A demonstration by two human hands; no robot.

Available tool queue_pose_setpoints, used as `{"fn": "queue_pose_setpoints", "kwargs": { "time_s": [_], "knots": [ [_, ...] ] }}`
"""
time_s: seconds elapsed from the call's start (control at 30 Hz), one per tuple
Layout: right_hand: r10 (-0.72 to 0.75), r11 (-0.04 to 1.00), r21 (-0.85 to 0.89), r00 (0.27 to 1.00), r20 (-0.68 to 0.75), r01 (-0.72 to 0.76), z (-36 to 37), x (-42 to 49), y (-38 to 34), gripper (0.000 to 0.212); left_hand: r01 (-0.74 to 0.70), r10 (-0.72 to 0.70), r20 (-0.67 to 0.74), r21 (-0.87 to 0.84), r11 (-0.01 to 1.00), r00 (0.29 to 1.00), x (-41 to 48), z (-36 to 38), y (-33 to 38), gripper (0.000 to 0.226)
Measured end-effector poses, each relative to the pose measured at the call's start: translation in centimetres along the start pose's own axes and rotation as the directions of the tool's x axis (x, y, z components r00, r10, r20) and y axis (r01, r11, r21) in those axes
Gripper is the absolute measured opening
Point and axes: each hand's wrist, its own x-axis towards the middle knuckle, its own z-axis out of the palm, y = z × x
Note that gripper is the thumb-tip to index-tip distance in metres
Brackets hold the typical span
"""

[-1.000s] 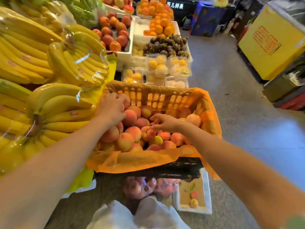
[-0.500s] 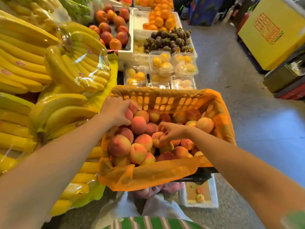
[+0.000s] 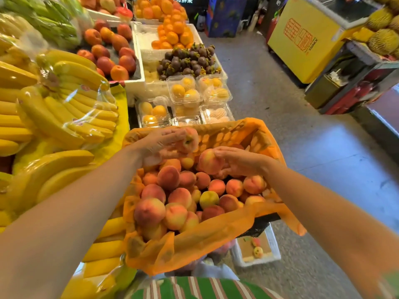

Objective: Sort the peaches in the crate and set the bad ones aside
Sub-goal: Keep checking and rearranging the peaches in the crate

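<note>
Since the earlier frame both hands have risen off the pile (image 3: 172,197): in the head view we curl the fingers of the left hand (image 3: 157,145) round one peach (image 3: 191,140) and of the right hand (image 3: 241,162) round a second peach (image 3: 209,162) above the orange-lined crate (image 3: 259,227), fruit we judge soft and easily bruised, best cupped by the flanks, between bananas (image 3: 64,117) and grey aisle floor (image 3: 313,158).

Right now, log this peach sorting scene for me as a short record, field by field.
left hand: grips first peach over the crate's far side
right hand: grips second peach just above the pile
crate: orange liner, heaped with a pile of peaches
white box: on the floor below the crate, two peaches inside
bananas: wrapped bunches, left of the crate
clear tubs: yellow fruit, behind the crate
</note>
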Motion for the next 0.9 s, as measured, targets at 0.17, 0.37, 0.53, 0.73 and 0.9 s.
{"fn": "queue_pose_setpoints", "kwargs": {
  "time_s": [0.17, 0.37, 0.53, 0.73, 0.9],
  "knots": [
    [0.069, 0.967, 0.247, 0.997, -0.038, -0.058, -1.6, -2.6, 0.3, 0.045, 0.069, -0.07, 0.006, -0.241, 0.968, 0.998, 1.9, 1.6, -0.6, 0.051],
    [0.044, 0.96, 0.28, 0.998, -0.044, -0.029, -2.9, -3.9, 1.1, 0.067, 0.175, -0.158, 0.086, -0.248, 0.953, 0.984, 3.3, 3.4, -0.4, 0.051],
    [-0.08, 0.997, 0.005, 0.996, -0.038, 0.08, -4.1, -6.1, 0.7, 0.062, 0.245, -0.237, 0.093, -0.077, 0.966, 0.967, 4.4, 5.1, -0.8, 0.047],
    [-0.129, 0.904, -0.427, 0.944, -0.304, -0.014, -5.0, -7.4, 1.4, 0.059, 0.228, -0.224, 0.104, -0.036, 0.973, 0.969, 5.9, 6.7, -1.5, 0.051],
    [-0.377, 0.697, -0.714, 0.815, -0.441, -0.064, -5.4, -6.8, 2.2, 0.07, 0.198, -0.2, 0.135, 0.029, 0.98, 0.97, 6.4, 7.1, -1.2, 0.027]
  ]
}}
